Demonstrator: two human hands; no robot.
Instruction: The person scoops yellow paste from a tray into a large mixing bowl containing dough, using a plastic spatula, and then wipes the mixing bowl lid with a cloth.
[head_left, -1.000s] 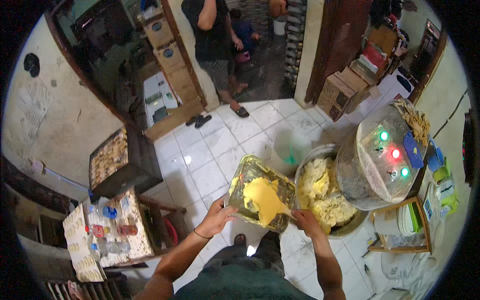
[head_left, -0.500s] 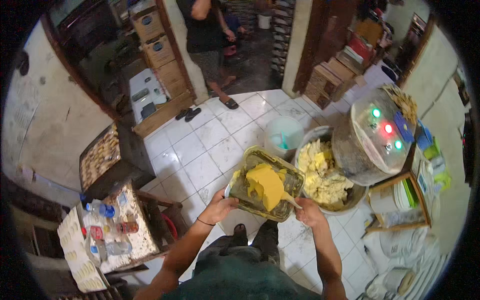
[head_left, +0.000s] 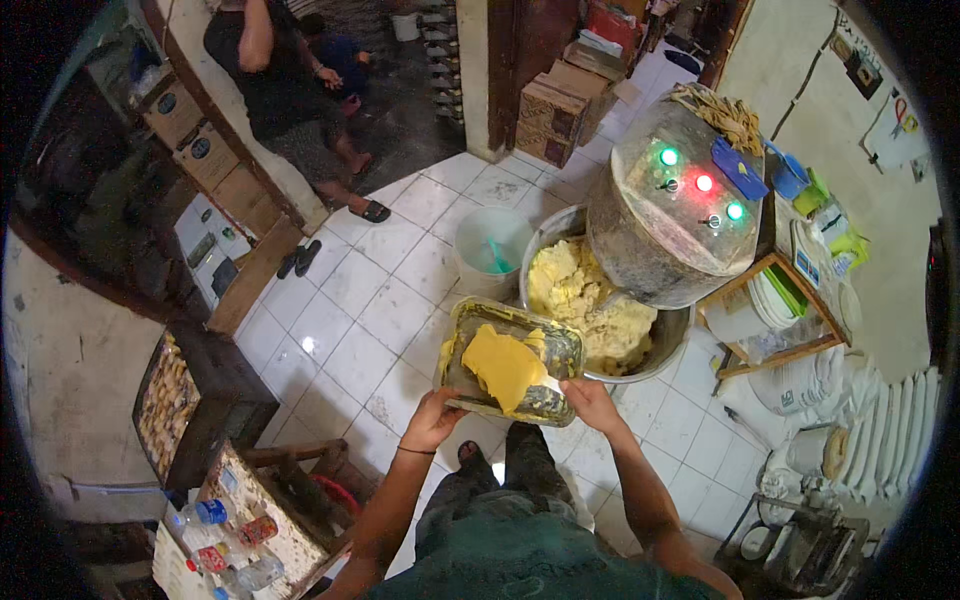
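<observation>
My left hand (head_left: 430,421) grips the near left rim of a rectangular tub (head_left: 478,402) smeared with yellow. A thick lump of smooth yellow paste, like margarine (head_left: 500,365), lies in it. At the tub's near right corner, my right hand (head_left: 593,404) is closed on the rim and the pale handle of a spatula (head_left: 550,383), whose blade is hidden in the paste. Just beyond the tub, to the right, a large metal mixing bowl (head_left: 530,285) holds pale yellow dough (head_left: 600,320) beneath a round mixer head (head_left: 650,230) with lit green and red lamps.
A whitish bucket (head_left: 492,250) with a turquoise tool stands left of the bowl. On the left are a worn table (head_left: 290,500) with plastic bottles and a dark box of baked pieces (head_left: 170,400). A wooden rack (head_left: 780,365) stands right. Another person (head_left: 270,90) is in the far doorway.
My view has turned right, so the room has shifted left in it. Both hands still hold the tub, which is now nearer the bowl's front left side. The spatula handle shows less.
</observation>
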